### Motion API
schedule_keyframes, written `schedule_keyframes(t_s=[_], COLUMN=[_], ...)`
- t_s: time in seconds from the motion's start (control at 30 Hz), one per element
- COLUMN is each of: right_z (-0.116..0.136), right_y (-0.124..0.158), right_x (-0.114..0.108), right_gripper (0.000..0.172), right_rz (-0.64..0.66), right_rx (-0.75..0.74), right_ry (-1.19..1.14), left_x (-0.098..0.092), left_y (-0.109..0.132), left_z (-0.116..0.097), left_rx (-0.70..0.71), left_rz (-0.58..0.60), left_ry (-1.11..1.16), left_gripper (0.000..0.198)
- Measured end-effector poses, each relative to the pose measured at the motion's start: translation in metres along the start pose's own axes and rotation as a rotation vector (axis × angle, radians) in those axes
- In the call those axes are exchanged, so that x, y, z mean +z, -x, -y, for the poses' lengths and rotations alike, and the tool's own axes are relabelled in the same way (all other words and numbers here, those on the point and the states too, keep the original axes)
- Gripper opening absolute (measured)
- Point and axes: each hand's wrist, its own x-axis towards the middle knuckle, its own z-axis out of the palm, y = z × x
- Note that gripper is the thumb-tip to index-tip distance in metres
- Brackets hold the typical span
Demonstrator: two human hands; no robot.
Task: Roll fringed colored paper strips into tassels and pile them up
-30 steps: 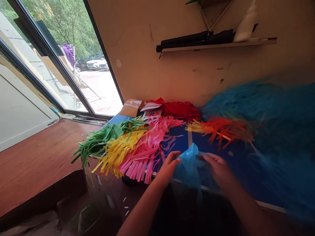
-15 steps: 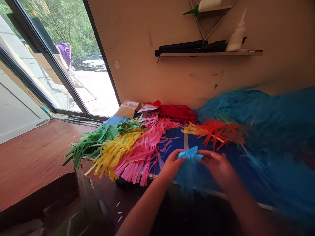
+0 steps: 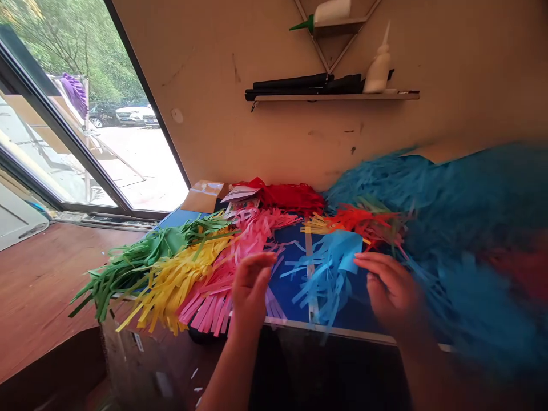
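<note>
A light-blue fringed sheet [image 3: 349,251], cut from thin paper-like material, is spread on the blue table, its strips fanning to the left and front. My right hand [image 3: 394,288] is at the sheet's right edge. Its fingertips meet or nearly meet that edge, and the thumb stands apart from them. My left hand [image 3: 252,294] is raised over the front of the pink fringe [image 3: 218,291], empty, with thumb and fingers apart. Just behind the blue sheet lies a bundle of orange and red strips [image 3: 363,222].
Green fringe [image 3: 158,245] and yellow fringe [image 3: 184,279] overhang the table's left front. Red fringe [image 3: 291,197] and a brown envelope [image 3: 203,197] lie at the back. A big blurred blue heap [image 3: 471,200] fills the right. A wall shelf [image 3: 338,97] holds a white bottle [image 3: 377,71].
The light-blue piece, bunched between both hands before, now lies spread on the table. My left hand has let go and moved left. My right hand has opened. The view has shifted right.
</note>
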Motion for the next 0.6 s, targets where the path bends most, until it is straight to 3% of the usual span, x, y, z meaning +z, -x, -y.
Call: schedule_keyframes(t_s=[0.07,0.1,0.2,0.27,0.37,0.43,0.5,0.6], right_z=[0.013,0.019,0.031,0.034,0.032,0.026,0.019,0.009], right_y=[0.000,0.001,0.007,0.012,0.021,0.029,0.040,0.059], right_x=[0.001,0.003,0.014,0.021,0.032,0.040,0.049,0.063], right_gripper=[0.030,0.030,0.030,0.032,0.036,0.032,0.024,0.021], right_rz=[0.072,0.104,0.169,0.178,0.171,0.102,-0.009,-0.100], right_rx=[-0.196,-0.269,-0.380,-0.388,-0.302,-0.174,-0.021,0.296], right_ry=[0.136,0.163,0.161,0.133,0.079,0.050,0.031,-0.018], left_x=[0.019,0.028,0.045,0.048,0.043,0.036,0.030,0.022], left_y=[0.024,0.034,0.050,0.050,0.041,0.035,0.032,0.032], left_z=[-0.001,0.001,0.012,0.021,0.034,0.043,0.052,0.057], left_rx=[-0.100,-0.130,-0.204,-0.254,-0.356,-0.480,-0.591,-0.643], left_rz=[0.304,0.392,0.450,0.415,0.278,0.120,-0.005,-0.101], left_ry=[-0.235,-0.319,-0.416,-0.388,-0.262,-0.132,-0.010,0.167], left_gripper=[0.024,0.030,0.042,0.045,0.027,0.021,0.029,0.040])
